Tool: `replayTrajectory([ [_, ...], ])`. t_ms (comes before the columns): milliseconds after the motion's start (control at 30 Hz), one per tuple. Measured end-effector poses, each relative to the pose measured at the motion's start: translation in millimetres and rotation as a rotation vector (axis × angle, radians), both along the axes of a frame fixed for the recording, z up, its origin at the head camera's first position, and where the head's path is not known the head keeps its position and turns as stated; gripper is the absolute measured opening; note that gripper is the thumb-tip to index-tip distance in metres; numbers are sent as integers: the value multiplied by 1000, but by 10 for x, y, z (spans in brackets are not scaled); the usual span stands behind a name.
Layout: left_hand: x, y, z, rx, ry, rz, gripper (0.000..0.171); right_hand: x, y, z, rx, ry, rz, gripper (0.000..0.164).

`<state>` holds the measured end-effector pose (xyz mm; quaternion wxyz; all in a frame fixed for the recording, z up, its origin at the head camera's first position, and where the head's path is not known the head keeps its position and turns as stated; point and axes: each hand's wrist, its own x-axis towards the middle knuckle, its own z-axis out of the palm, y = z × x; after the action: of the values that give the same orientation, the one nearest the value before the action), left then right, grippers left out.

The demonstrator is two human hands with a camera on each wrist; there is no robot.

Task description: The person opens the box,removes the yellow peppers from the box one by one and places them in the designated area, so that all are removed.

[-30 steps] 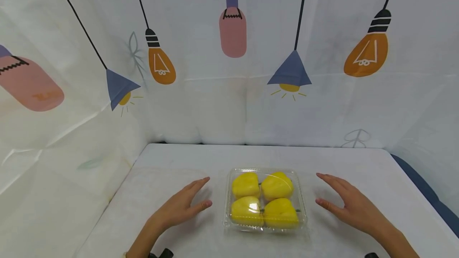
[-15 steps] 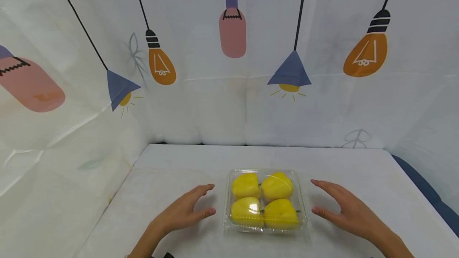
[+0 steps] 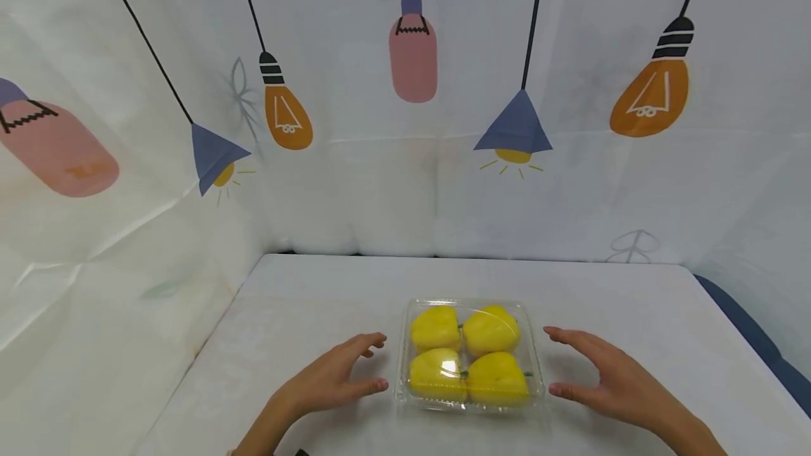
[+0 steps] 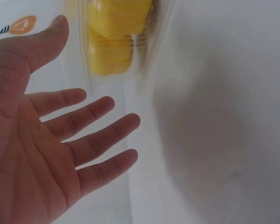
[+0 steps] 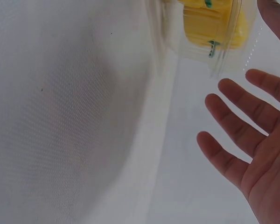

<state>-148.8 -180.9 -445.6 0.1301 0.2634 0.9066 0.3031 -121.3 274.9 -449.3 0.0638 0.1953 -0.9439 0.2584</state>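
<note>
A clear plastic clamshell box (image 3: 469,405) with several yellow bell peppers (image 3: 492,329) inside lies on the white table. Its lid appears closed over them. My left hand (image 3: 336,377) hovers just left of the box, fingers spread and thumb apart, holding nothing. On the other side, my right hand (image 3: 624,385) is held the same way, its fingertips a short gap from the box's right wall. Both wrist views show bare palms, with the box (image 4: 140,51) beyond the left fingers and green pepper stems (image 5: 213,46) visible through the plastic on the right.
The white table (image 3: 317,287) runs back to a white cloth backdrop (image 3: 355,181) printed with hanging lamps. Another cloth wall (image 3: 95,287) stands along the left. A dark blue object (image 3: 747,322) shows past the table's right edge.
Both hands have moved inward and slightly nearer to me, narrowing the gaps to the box from each side. The box and the peppers have stayed in place.
</note>
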Motion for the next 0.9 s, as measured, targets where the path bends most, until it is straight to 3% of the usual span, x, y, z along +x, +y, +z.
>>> replayTrajectory([
  [400, 79, 18, -7, 107, -62, -71, 70, 42, -50, 6, -16, -71, 61, 84],
  [700, 95, 62, -23, 170, -107, -115, 68, 26, -88, -24, -55, -127, 118, 70],
  [900, 114, 92, -66, 225, -140, -125, 68, 21, -108, -95, -113, -113, 152, 63],
])
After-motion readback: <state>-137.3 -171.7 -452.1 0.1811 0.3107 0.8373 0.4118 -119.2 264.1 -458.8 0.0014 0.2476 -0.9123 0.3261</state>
